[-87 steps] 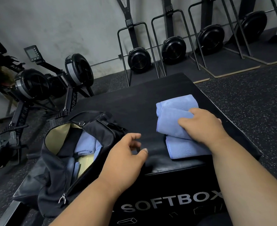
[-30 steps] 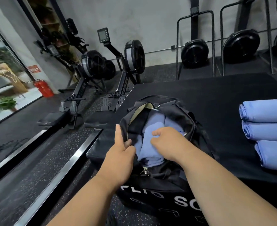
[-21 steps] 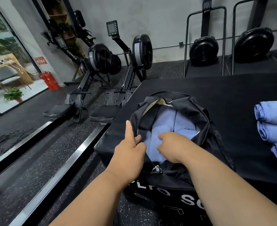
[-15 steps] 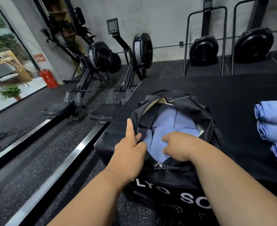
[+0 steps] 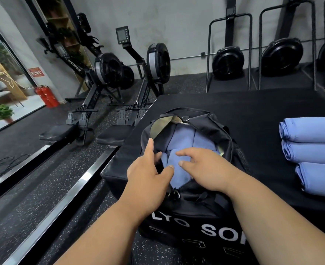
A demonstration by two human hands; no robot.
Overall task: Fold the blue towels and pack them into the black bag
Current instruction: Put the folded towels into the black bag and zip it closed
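The black bag [image 5: 220,129] lies unzipped on the left part of a black soft box [image 5: 257,109]. Several folded blue towels [image 5: 184,138] fill its opening. My left hand [image 5: 148,173] is at the bag's left rim, index finger straight along the rim and thumb spread apart, pinching nothing. Just above the nearest towel in the bag, my right hand [image 5: 203,167] hovers with loosely bent fingers and holds nothing. Three more folded blue towels [image 5: 312,152] lie side by side on the box at the right edge of the view.
Two rowing machines [image 5: 108,73] stand on the speckled floor to the left of the box, and a metal floor rail [image 5: 66,194] runs beside it. Upright fan machines [image 5: 228,62] line the back wall. A red fire extinguisher [image 5: 47,96] stands by the glass door.
My right hand has lifted off the towel it pressed into the bag, its fingers spread. My left hand has loosened from the bag's rim, its thumb now out. The view has barely shifted.
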